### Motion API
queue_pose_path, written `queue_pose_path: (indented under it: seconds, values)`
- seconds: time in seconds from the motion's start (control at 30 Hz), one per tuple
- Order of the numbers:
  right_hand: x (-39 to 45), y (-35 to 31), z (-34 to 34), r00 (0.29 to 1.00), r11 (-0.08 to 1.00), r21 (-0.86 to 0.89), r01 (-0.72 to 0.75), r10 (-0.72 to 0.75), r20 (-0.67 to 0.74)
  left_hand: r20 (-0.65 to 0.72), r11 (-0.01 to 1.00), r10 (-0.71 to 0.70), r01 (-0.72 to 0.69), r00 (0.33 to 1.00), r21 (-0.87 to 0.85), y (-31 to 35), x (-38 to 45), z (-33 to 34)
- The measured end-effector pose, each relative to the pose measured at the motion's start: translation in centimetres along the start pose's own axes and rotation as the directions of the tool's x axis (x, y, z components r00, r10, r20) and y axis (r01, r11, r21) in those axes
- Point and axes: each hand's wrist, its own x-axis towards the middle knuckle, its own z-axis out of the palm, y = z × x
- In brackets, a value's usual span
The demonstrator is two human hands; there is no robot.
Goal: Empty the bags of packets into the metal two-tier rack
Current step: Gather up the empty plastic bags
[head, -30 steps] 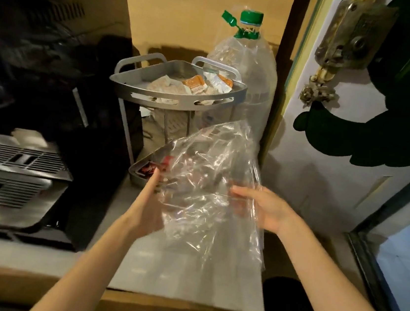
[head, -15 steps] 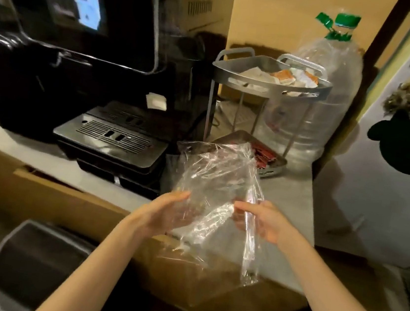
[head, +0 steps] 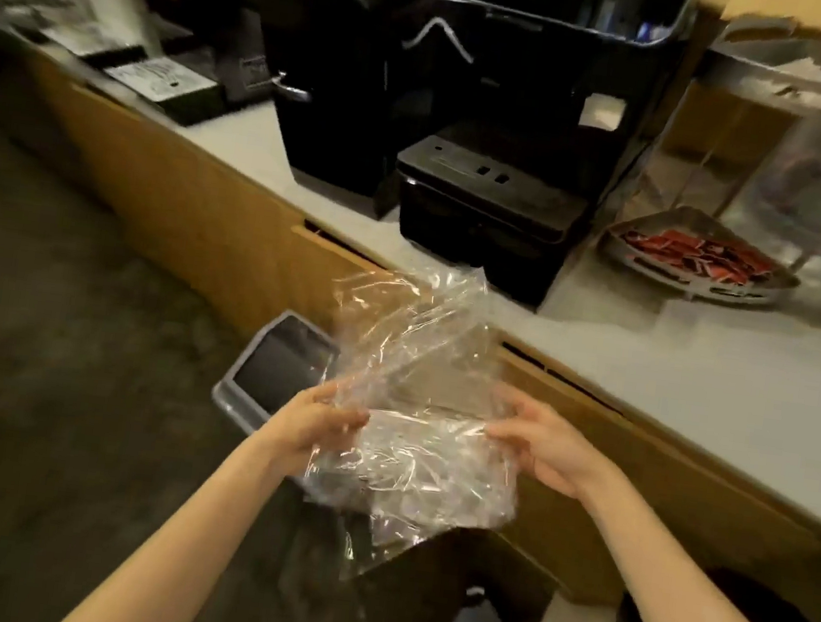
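Pale countertop [head: 674,374] ran diagonally across frame centre, wood-fronted cabinets [head: 194,201] below. Black coffee machine [head: 474,112] stood upper centre. Dark floor [head: 29,367] filled left side. Warm, dim lighting

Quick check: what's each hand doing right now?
Left hand: grips the clear bag at its left edge.
Right hand: grips the same bag at its right edge.

Dim, warm indoor light falls from above, leaving the floor [head: 51,396] in shadow. Glare streaks the crinkled clear bag [head: 416,415]. Motion blur smears the upper corners and the rack [head: 809,80]; wide-angle distortion bends the desk [head: 674,374] edge.
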Motion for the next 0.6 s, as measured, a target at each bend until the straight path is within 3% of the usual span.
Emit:
queue_pose_path:
  seconds: [0.1,0.23,0.3,0.4,0.47,0.6]
  values:
    - [1.6,0.9,4.6,0.999,0.986,0.161,-0.053,0.054,-0.006,-0.085,0.991,-0.024,0.013,0.996,-0.130,-1.8,-1.8,-3.9]
    - [4.1,2.0,8.5,0.977,0.959,0.195,-0.207,0.194,0.086,-0.101,0.997,0.065,-0.068,0.993,-0.027,-3.4,-4.9,-8.0]
    - [5.6,2.0,10.0,0.958,0.964,0.034,-0.264,0.258,0.122,-0.107,0.986,0.131,-0.118,0.986,0.120,-3.7,-6.3,-9.4]
    - [7.9,1.8,12.3,0.968,0.896,-0.411,-0.165,0.227,0.106,-0.117,0.942,0.168,-0.124,0.979,0.313,-4.5,-7.3,-11.5]
    - [10.0,2.0,13.2,0.978,0.826,-0.554,-0.106,0.188,0.094,-0.021,0.960,0.077,-0.069,0.997,0.270,-4.6,-7.3,-13.3]
    - [14.2,1.4,15.1,0.991,0.802,-0.597,-0.015,0.090,0.095,0.275,0.998,-0.053,0.039,0.960,0.056,-4.2,-5.9,-17.8]
